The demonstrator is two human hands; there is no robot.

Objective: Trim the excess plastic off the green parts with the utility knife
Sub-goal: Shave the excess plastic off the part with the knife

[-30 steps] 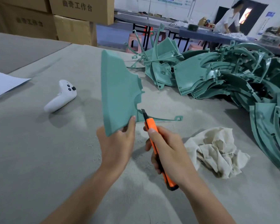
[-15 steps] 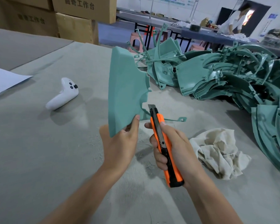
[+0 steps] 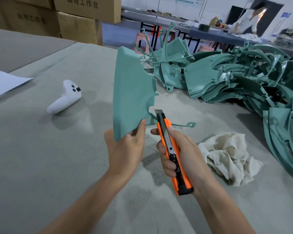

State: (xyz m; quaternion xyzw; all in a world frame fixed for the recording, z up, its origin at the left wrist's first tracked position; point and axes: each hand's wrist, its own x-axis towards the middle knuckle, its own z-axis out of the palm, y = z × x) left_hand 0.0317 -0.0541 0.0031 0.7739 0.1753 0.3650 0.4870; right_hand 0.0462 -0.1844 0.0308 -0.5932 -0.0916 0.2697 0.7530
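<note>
Head view: one green part (image 3: 132, 92) is held upright above the tabletop (image 3: 41, 166), its lower corner pinched between the thumb and fingers of the left hand (image 3: 125, 149). The right hand (image 3: 184, 156) is wrapped around the orange utility knife (image 3: 171, 149), thumb on the slider. The blade (image 3: 158, 112) is out and points up at the notched right edge of the part, just beside it. Whether steel touches plastic I cannot tell. A thin green strip (image 3: 190, 124) ending in a small loop sticks out to the right from behind the knife. It looks like excess joined to the part's bottom corner and not yet cut away.

I judge this piece unfinished, and the job as a whole far from done. The pile of green parts (image 3: 243, 78) at the far right of the tabletop is large, and several pieces on its near side show thin runners standing up. No separate stack of finished pieces can be made out. Fine shavings (image 3: 100, 149) scattered around the hands suggest some trimming has been done here.

A crumpled cloth (image 3: 227, 157) lies right of the knife. A white controller (image 3: 66, 98) and a paper sheet (image 3: 3, 81) lie to the left, and cardboard boxes (image 3: 81, 27) stand behind.
</note>
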